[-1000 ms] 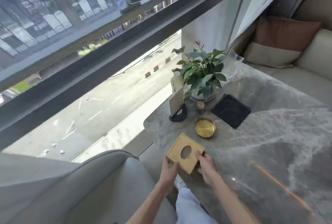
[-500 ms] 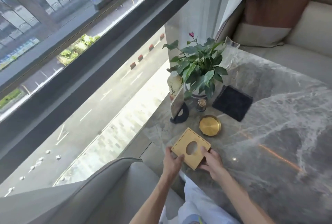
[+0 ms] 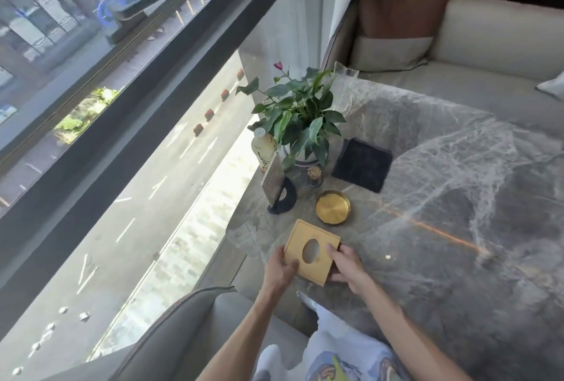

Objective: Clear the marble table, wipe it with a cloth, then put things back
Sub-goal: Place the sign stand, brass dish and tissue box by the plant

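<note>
Box barely shifted; left hand point(image 3: 279, 269) and right hand point(image 3: 346, 267) grasp wooden box point(image 3: 311, 251) on desk point(image 3: 427, 228), clearing step, lift next.

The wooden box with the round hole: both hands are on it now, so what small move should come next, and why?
Probably lift the wooden box off the marble table and set it aside. The left hand and right hand grip its opposite sides, and nothing is cleared yet: plant, brass dish and black mat remain.
</note>
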Tool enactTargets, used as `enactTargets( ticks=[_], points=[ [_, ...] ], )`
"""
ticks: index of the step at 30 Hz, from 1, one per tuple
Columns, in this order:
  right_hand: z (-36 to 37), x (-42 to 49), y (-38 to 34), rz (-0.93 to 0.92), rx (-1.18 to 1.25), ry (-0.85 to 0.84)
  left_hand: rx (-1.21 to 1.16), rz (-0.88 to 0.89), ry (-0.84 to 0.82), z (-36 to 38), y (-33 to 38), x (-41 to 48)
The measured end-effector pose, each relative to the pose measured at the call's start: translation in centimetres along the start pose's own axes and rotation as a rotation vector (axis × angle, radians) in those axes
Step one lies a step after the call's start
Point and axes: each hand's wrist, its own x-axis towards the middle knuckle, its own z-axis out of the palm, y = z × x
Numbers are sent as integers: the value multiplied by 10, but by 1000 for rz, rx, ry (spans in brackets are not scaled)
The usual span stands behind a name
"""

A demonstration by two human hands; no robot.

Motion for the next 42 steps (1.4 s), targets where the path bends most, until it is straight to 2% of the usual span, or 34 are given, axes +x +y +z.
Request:
enactTargets(
  ticks=[12, 32, 42],
  points=[
    [-3, 11, 2, 14, 40, -26, -96, 121, -43, -4, 2, -1],
    [-6, 12, 0, 36, 46, -38, -82, 12, -38, -7, 10, -5],
    [-7, 3, -3, 34, 39, -57, -77, 34, -51, -6, 7, -8]
  ],
)
